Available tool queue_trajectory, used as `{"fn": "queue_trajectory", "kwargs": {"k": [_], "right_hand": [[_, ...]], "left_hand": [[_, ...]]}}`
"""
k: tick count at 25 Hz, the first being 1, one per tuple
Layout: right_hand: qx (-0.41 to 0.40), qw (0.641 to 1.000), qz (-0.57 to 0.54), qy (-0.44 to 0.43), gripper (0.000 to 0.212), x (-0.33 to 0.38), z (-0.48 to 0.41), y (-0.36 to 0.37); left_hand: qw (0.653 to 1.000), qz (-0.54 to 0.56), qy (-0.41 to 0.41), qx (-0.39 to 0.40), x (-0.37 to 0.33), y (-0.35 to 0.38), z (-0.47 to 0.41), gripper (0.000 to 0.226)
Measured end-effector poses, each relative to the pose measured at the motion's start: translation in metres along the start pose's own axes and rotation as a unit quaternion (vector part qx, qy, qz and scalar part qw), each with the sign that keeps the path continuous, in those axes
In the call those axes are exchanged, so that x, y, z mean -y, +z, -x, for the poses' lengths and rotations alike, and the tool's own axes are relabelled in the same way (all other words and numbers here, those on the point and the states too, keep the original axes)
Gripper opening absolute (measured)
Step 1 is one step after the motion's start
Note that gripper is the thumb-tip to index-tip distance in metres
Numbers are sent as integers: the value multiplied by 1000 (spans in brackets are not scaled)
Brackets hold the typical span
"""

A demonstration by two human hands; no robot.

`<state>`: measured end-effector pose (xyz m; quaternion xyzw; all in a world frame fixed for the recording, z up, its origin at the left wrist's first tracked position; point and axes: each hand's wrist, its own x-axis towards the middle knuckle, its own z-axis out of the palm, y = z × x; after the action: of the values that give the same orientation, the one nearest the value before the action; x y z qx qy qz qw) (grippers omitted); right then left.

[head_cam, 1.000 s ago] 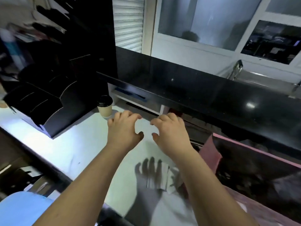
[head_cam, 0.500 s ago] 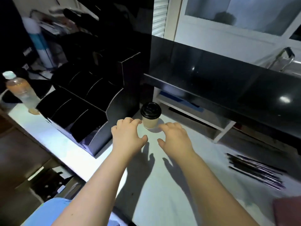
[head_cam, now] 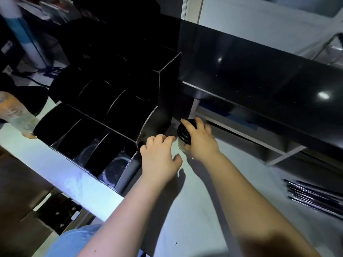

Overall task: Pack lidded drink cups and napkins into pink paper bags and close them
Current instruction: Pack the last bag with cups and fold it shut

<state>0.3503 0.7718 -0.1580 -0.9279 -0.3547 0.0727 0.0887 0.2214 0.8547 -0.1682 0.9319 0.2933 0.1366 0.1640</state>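
Observation:
A small paper drink cup (head_cam: 183, 136) with a black lid stands on the white counter (head_cam: 213, 201), just right of the black organiser. My right hand (head_cam: 199, 140) is wrapped over its lid and side, fingers curled around it. My left hand (head_cam: 159, 158) hovers just left of the cup, fingers bent and holding nothing. No pink bag or napkins are in view.
A black compartment organiser (head_cam: 104, 127) fills the left of the counter. A clear bottle (head_cam: 16, 115) with orange liquid stands at the far left. A black shelf (head_cam: 259, 80) overhangs the back. Dark straws (head_cam: 313, 197) lie at the right.
The view swung left, away from the pink bag. Both hands moved forward to the cup, and my right hand closed on it.

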Motion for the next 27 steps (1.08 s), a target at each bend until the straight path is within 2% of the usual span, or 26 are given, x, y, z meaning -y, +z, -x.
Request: {"fn": "queue_trajectory", "kwargs": {"k": [5,12,20,22,27], "right_hand": [[-55,998,-11,-16,78,-18,42,-8],[-111,992,-54,-23,77,-74,118,-75],[-211,976,4,-59,80,-186,259,-198],[-243,969,-7,-42,83,-225,302,-235],[-263,965,22,7,83,-305,397,-281]], "left_hand": [[1000,-3,10,12,-18,-1,9,56],[997,-31,76,-13,-93,-25,38,57],[985,-2,147,-92,-256,-75,98,55],[979,24,177,-100,-311,-81,124,53],[959,64,259,-94,-421,-73,189,49]]}}
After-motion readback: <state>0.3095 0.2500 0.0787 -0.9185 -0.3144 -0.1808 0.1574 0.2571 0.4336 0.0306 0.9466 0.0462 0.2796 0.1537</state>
